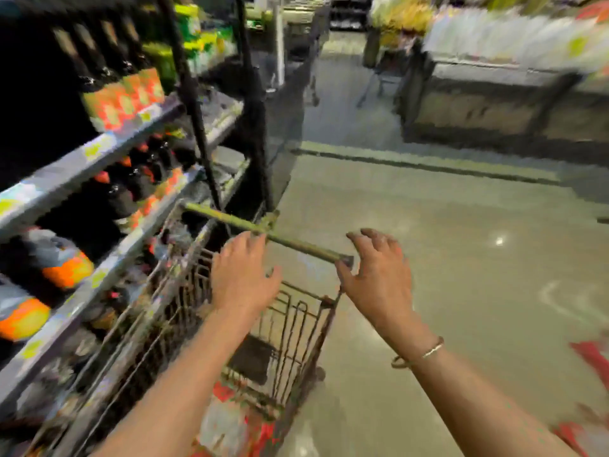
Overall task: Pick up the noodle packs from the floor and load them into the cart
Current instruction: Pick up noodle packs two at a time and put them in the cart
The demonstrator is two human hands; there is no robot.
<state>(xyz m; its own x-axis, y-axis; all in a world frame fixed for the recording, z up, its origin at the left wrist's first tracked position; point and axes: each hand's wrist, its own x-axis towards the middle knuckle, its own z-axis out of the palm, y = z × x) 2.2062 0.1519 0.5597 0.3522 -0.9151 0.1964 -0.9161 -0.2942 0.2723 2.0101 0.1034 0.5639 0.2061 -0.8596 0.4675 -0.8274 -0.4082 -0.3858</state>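
A rusty wire shopping cart [290,328] stands beside dark store shelves [99,153], red-and-white noodle packs [230,420] lying blurred in its basket, their direction unreadable. Its green handle bar [263,230] runs diagonally. The left hand [242,275] and braceleted right hand [379,275] hover at it, fingers spread, gripping nothing.

Motion blur smears your whole view, so the labels on the dark bottles [131,77] along the grey metal shelves [99,146] cannot be read. Your left forearm [184,374] hides part of the rusty wire cart [296,341], and the red-and-white packs [230,423] inside are too blurred to identify. The red shapes [590,354] at the right edge are cut off.
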